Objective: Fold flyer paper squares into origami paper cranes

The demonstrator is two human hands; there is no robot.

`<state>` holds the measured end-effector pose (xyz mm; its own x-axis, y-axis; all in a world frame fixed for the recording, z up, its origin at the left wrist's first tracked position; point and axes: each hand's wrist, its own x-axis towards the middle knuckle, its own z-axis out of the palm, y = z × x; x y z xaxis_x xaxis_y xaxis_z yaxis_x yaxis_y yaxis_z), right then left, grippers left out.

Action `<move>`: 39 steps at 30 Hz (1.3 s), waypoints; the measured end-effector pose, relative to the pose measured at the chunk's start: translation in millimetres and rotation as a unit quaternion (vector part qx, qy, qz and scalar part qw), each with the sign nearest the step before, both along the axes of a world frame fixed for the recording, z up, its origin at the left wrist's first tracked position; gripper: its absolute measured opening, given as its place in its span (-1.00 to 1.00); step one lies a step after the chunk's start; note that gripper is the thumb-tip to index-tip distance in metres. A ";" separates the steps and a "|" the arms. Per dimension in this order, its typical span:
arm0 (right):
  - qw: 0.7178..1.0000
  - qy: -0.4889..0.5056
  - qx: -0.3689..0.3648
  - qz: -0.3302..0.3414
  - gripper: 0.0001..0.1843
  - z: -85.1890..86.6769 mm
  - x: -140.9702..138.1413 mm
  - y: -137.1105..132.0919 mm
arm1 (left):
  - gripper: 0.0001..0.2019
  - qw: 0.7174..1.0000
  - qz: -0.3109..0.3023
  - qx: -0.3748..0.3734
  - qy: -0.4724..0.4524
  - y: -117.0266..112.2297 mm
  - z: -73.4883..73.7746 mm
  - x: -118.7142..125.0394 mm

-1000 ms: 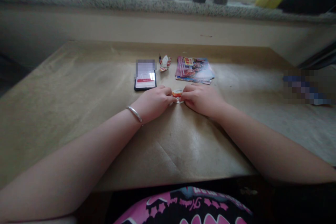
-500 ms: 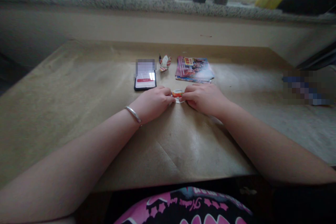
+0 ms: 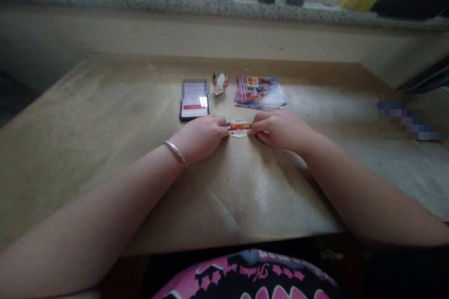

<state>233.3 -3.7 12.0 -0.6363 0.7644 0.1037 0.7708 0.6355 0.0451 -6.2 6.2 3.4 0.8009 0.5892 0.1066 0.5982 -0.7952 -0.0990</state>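
Between my hands, a small folded piece of printed paper (image 3: 240,128) lies on the table, white with red, orange and yellow bands. My left hand (image 3: 206,134) pinches its left end, thumb and fingers closed together. On the opposite end, the fingertips of my right hand (image 3: 275,129) are closed in a pinch too. The paper's middle shows uncovered, with a pointed lower edge. Just beyond my left hand lies a phone (image 3: 194,102) with a lit screen, its upper part blurred out. A folded paper shape (image 3: 220,84) stands to the right of the phone.
A stack of colourful printed leaflets (image 3: 260,91) lies beyond my right hand. At the far right is a blurred-out blue item (image 3: 409,120). Jars and bottles stand along the stone windowsill (image 3: 196,3) behind the table (image 3: 105,145).
My right hand has shifted slightly right and my left hand slightly left. More of the folded paper's printed middle now shows between them.
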 end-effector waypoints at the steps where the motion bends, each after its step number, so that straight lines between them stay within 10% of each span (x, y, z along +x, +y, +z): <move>1: 1.000 0.000 -0.001 -0.003 -0.70 0.1 0.9 0.2 | -0.71 1.000 -0.003 0.001 0.004 0.6 0.1 -0.2; 39: 1.000 0.012 -0.007 0.010 -0.73 0.4 4.9 -0.9 | -0.73 0.999 -0.020 0.034 0.030 -3.6 11.4 -7.8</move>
